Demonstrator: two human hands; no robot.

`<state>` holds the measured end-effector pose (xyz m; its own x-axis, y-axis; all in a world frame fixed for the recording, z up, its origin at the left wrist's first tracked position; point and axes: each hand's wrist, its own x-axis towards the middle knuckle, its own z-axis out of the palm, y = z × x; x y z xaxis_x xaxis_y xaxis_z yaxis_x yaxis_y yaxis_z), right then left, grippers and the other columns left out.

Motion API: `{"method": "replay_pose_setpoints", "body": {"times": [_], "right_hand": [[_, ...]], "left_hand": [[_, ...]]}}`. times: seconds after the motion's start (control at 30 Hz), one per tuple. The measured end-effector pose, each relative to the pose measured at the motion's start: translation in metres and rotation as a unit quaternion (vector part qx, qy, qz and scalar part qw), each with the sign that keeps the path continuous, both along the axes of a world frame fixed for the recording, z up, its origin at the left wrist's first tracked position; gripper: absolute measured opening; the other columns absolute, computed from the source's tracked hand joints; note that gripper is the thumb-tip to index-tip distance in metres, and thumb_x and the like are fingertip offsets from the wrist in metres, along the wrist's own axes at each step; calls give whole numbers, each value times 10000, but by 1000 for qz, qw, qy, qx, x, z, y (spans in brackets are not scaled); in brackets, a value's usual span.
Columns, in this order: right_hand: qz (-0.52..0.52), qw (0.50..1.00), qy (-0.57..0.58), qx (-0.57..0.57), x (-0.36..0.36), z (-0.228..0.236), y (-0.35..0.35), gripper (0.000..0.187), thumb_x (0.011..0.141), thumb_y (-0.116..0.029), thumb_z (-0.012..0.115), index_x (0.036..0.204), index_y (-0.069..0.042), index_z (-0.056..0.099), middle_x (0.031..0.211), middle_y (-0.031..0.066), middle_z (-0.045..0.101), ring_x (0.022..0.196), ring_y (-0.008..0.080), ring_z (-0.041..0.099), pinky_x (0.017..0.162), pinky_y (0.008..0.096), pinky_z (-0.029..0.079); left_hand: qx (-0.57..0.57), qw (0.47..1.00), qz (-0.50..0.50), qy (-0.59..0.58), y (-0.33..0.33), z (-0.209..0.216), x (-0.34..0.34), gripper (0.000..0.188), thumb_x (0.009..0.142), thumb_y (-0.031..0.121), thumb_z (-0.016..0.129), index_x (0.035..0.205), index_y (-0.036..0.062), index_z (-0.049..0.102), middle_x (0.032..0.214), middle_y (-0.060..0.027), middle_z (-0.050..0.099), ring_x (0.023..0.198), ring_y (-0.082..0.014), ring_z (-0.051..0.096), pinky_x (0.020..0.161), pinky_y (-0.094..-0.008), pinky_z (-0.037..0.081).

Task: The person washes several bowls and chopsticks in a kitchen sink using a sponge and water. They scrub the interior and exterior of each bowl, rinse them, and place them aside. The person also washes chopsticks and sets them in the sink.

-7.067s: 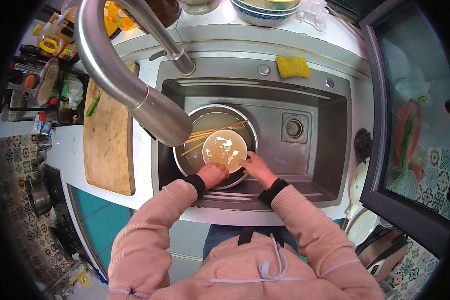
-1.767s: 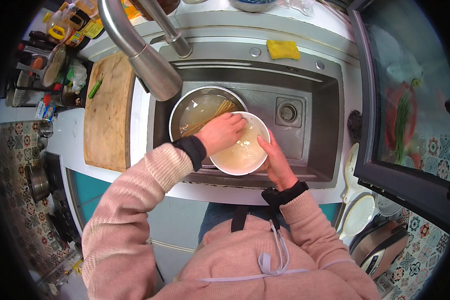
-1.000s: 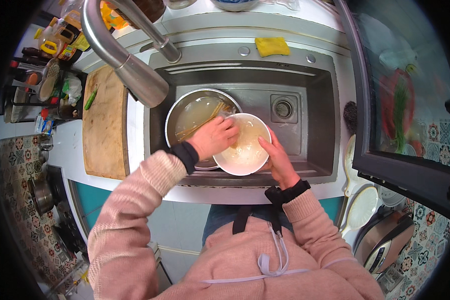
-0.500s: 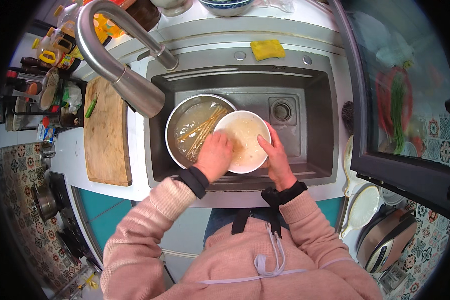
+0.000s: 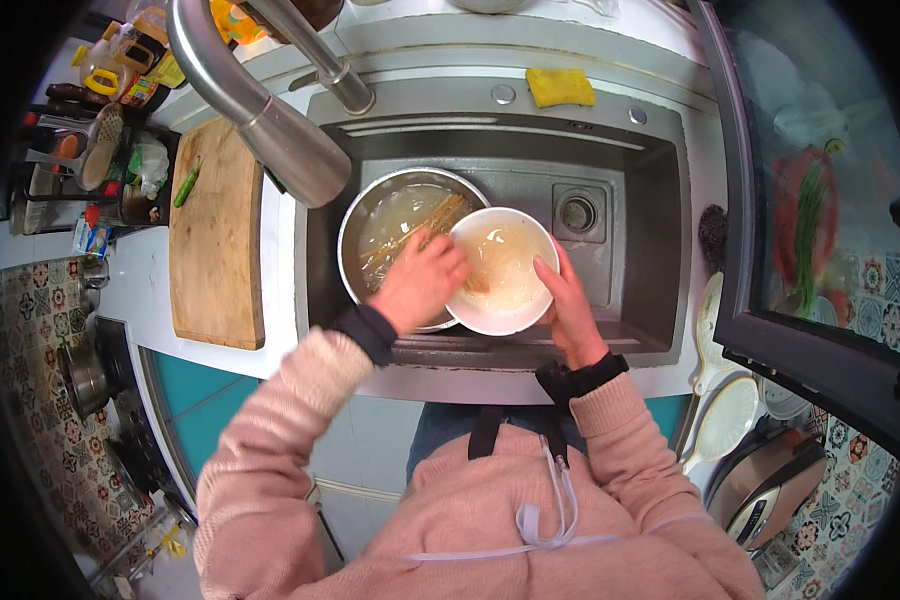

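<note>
A white bowl (image 5: pixel 507 318) of cloudy, pale liquid is tilted toward the left over the rim of a metal pot (image 5: pixel 346 255). My right hand (image 5: pixel 570 300) grips the bowl's right side, thumb over the rim and fingers underneath. Cloudy water fills the pot, with a bundle of thin tan sticks (image 5: pixel 440 216) lying in it. My left hand (image 5: pixel 420 283) is over the pot, between the sticks and the bowl's left rim. Its fingers are curled, and whatever they close on is hidden beneath them.
The pot stands in a grey sink (image 5: pixel 640 250) with a drain (image 5: pixel 577 212). A tap (image 5: pixel 295 150) reaches over the sink's left side. Beside it lies a wooden cutting board (image 5: pixel 218 250) with a green chili (image 5: pixel 186 188). A yellow sponge (image 5: pixel 560 87) rests behind; a window frame (image 5: pixel 735 200) juts in at right.
My left hand has shifted left off the bowl's edge, toward the sticks, whose bundle has turned slightly. The bowl stays in my right hand. The whole view has shifted a little.
</note>
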<state>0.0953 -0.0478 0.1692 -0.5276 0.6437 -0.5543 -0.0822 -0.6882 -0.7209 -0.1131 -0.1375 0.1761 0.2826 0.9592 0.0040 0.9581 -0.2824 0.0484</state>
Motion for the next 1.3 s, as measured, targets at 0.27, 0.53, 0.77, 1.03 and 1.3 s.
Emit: {"method": "replay_pose_setpoints", "body": {"times": [0.27,0.53,0.77,1.03,1.3], "right_hand": [[-41,998,-1,43,-2,-1,7,530,967,-237,563,1446,-111,376,1356,85,507,1215,199,528,952,339,490],[-54,998,39,0,-10,-13,1,522,967,-231,566,1442,-100,392,1363,89,508,1241,194,493,1018,339,423],[-4,999,41,-21,1,5,11,568,953,-205,558,1465,-106,333,1380,97,475,1250,223,489,1032,358,416],[-109,991,66,35,-2,-9,-13,557,937,-105,458,1474,-114,311,1419,123,432,1282,243,448,1059,376,383],[-37,999,14,37,14,-6,-6,610,906,-56,542,1481,-113,344,1401,97,469,1261,200,472,1041,329,397]], "left_hand": [[1,998,29,-58,-3,-7,9,252,862,144,539,1076,37,618,1180,-105,618,1229,-278,512,1135,-462,297],[-40,928,162,-334,-10,9,89,280,865,266,619,1109,129,627,1014,-83,630,931,-294,613,858,-399,465],[18,974,9,-227,-24,8,36,325,817,143,608,1142,154,619,1040,-61,621,973,-253,614,877,-383,495],[32,913,157,-376,-20,-15,120,358,816,93,576,1174,89,576,1153,-79,606,1041,-262,598,946,-400,469],[32,991,-103,-85,-17,-15,-11,298,820,156,572,1113,129,620,1242,-62,579,1277,-262,474,1128,-437,328]]}}
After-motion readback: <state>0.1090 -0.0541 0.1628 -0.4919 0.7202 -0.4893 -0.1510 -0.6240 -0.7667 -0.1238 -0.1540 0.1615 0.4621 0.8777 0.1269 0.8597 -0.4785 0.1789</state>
